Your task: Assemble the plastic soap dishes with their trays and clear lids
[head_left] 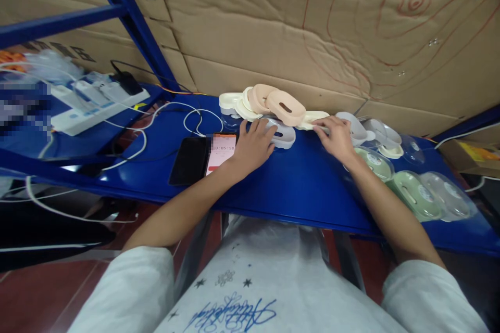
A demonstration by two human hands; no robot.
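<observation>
My left hand (254, 146) lies with its fingers spread on the near left end of a grey slotted oval tray (288, 138), which looks like part of a soap dish. My right hand (336, 136) has its fingers bent at the right end of a cream plastic piece (310, 118), gripping its edge; the thumb is partly hidden. Behind my left hand, two peach slotted trays (294, 110) overlap on a pile with cream pieces (231, 100). Past my right hand sits a pale grey dish (353, 127).
Green soap dishes (416, 195) with clear lids line the right side, under and beside my right forearm. Two phones, one black (188, 161) and one lit with a timer (222, 152), lie left. White cables and a power strip (97, 112) are farther left. Cardboard (253, 26) stands behind the blue table (289, 187).
</observation>
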